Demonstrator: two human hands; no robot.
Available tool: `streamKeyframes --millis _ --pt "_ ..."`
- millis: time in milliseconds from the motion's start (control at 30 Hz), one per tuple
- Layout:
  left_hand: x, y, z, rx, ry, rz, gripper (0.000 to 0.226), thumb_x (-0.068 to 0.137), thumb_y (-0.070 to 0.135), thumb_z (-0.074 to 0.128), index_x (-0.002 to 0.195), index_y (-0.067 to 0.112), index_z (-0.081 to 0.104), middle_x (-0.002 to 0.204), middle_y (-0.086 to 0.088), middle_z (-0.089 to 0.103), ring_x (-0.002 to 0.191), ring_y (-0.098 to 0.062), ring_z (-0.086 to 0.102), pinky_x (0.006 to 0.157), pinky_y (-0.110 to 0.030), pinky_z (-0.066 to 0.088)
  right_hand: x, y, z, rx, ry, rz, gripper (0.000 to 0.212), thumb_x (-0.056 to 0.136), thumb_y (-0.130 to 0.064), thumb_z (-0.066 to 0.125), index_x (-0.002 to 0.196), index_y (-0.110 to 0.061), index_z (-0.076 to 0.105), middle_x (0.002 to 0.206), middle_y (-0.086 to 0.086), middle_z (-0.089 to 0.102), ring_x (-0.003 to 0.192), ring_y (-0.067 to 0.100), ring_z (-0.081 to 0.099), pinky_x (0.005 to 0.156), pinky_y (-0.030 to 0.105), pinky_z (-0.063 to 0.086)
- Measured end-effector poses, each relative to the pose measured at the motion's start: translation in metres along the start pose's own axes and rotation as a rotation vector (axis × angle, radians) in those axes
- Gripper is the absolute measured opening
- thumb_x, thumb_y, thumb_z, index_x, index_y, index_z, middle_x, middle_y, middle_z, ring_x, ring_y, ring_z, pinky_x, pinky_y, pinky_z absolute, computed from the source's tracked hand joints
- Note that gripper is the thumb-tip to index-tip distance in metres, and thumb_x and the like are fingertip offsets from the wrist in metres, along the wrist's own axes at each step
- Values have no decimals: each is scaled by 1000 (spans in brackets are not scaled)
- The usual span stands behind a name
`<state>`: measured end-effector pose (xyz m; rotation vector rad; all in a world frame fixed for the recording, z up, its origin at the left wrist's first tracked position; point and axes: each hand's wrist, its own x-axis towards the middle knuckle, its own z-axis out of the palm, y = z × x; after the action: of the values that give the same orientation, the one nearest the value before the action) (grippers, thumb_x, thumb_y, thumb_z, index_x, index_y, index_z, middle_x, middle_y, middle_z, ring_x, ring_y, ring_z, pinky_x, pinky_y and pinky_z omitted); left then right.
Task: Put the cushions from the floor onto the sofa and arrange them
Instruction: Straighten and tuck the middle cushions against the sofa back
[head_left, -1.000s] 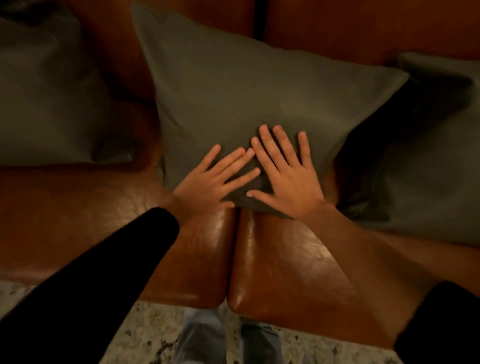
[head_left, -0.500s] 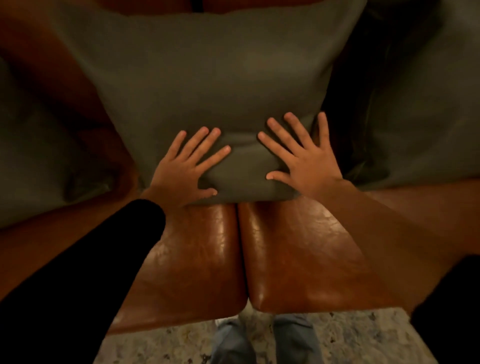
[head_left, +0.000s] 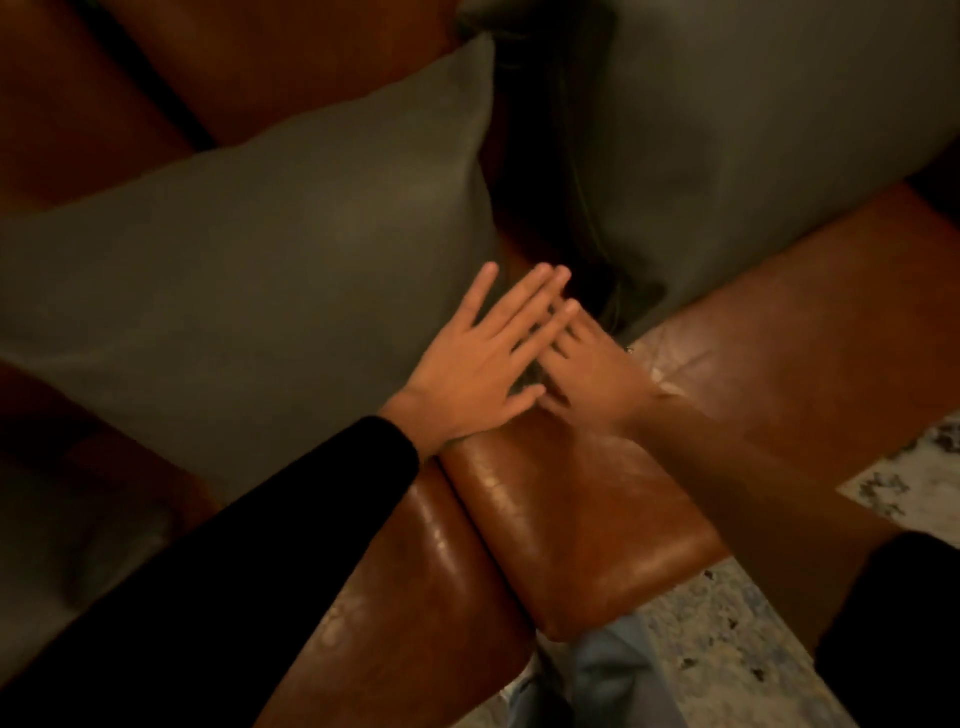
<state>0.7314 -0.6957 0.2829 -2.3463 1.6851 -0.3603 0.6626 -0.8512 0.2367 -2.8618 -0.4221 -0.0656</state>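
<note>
Cushion (head_left: 249, 270) on the sofa (head_left: 582, 519) is pressed at its corner by flat left hand (head_left: 480, 366), laid over flat right hand (head_left: 597, 376).

**Speckled rug and denim along the bottom edge**

A pale rug (head_left: 727, 649) covers the floor in the lower right of the frame, mottled with dark and bluish-grey specks. It shows as a slanting band running from the bottom centre up to the right edge, where a lighter patch sits near mid-height. At bottom centre, blue denim trouser legs (head_left: 608, 680) stand on it, blurred and cut off by the frame.
</note>
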Motion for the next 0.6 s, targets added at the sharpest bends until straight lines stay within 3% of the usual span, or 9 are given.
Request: streamKeyframes --millis 167,267,367,467,533,600 --pt "18 -14 29 -139 -73 102 74 79 53 47 145 21 37 143 -23 43 136 -40 36 113 -51 13 20 -3 15 68 -193 17 72 83 -42 41 145 -6 33 152 24 25 139 46 21 108 60 19" --pt "5 -42 32 -203 -54 20 73 82 61 46 142 18 43 143 -23 43 135 -41 36 115 -44 12 37 -5 12 162 -206 -29 71 81 -46 39 141 -8 43 148 20 37 137 44 30 106 62 28" --pt "-3 -61 27 -204 -48 -40 72 86 63 43 140 15 48 144 -22 42 135 -38 37 116 -40 12 45 -3 9 257 -249 -40 74 86 -57 31 149 -18 26 157 10 21 143 36 18 109 57 24" --pt "-5 -71 24 -200 -47 -68 73 87 64 41 134 10 54 143 -23 43 135 -37 39 117 -39 12 34 3 10 385 -258 48 80 87 -67 30 146 -24 -4 158 1 -1 146 32 13 114 53 22" --pt "-7 -75 22 -179 -42 -70 73 86 64 42 131 9 57 142 -23 45 133 -37 40 117 -38 13 21 12 12 459 -359 132 88 90 -54 48 144 -25 -16 159 2 -5 147 26 9 119 43 15" --pt "-7 -79 21 -162 -25 -64 73 85 64 43 129 9 58 140 -23 46 132 -38 42 116 -39 13 11 18 14 479 -481 196 93 91 -27 61 147 -17 -13 159 7 -2 147 21 6 116 21 4"
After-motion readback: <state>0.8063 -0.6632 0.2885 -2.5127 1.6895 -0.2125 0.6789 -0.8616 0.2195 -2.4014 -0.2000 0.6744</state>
